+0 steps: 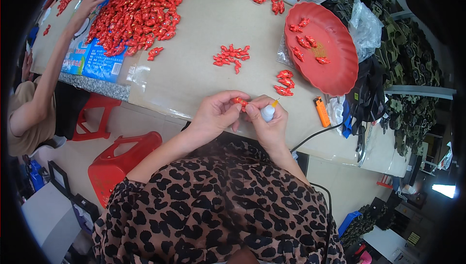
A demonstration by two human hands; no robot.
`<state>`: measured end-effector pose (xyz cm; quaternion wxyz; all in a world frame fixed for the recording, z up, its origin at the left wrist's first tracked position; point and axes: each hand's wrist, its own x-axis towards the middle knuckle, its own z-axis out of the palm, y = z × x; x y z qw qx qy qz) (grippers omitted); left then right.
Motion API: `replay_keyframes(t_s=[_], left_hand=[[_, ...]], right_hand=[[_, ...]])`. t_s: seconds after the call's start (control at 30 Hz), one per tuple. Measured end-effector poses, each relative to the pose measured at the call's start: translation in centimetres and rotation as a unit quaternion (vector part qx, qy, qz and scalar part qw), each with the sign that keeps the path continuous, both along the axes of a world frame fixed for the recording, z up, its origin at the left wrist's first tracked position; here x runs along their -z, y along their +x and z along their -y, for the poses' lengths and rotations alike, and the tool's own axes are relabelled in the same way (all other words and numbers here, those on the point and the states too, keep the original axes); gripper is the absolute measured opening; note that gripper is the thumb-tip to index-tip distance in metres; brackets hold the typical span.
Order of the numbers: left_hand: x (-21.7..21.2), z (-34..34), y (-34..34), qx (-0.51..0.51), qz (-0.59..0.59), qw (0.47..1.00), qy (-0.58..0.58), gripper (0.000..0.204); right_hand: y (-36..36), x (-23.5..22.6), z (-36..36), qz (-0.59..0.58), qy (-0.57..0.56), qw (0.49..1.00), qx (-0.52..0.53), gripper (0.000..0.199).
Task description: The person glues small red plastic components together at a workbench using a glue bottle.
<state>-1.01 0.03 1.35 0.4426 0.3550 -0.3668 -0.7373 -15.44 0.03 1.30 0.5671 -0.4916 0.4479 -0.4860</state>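
Dead centre, the left hand (216, 113) pinches a small red piece (239, 102) between thumb and fingertips, fingers narrow and closed right on it. The right hand (269, 120) sits touching it at 3 o'clock, fingers curled tight round a small white bottle (267, 113) whose orange nozzle pokes up toward 1 o'clock. The piece sits just at 10 o'clock of the bottle, glossy and knobbly like moulded plastic.

On the table (194, 74), covered in smooth pale sheeting, a cluster (232, 56) of the same red pieces lies at 12 o'clock of the hands, and a few more (284, 82) sit at 1 o'clock. Beyond those, a round red tray (340, 77) with a scalloped rim holds several pieces. An orange lighter (322, 111) lies at 3 o'clock of the right hand. Up at 11 o'clock, a big heap (138, 14) of shiny red pieces, with another person's hand (90, 4) reaching at its far edge.
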Motion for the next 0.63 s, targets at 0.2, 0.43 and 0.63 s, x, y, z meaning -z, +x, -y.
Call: replay_keyframes(t_s=[0.2, 0.43, 0.63], left_hand=[[1.2, -0.5, 0.3, -0.034, -0.020, 0.996, -0.084, 0.025], [0.9, -0.9, -0.1, -0.081, -0.045, 0.989, -0.117, 0.034], [1.1, -0.8, 0.0, -0.054, -0.006, 0.992, -0.114, 0.036]], right_hand=[[-0.2, 0.4, -0.3, 0.014, -0.016, 1.000, 0.004, 0.007], [0.2, 0.0, -0.4, 0.059, -0.040, 0.997, -0.011, 0.010], [-0.3, 1.0, -0.3, 0.021, -0.073, 0.997, -0.012, 0.015]])
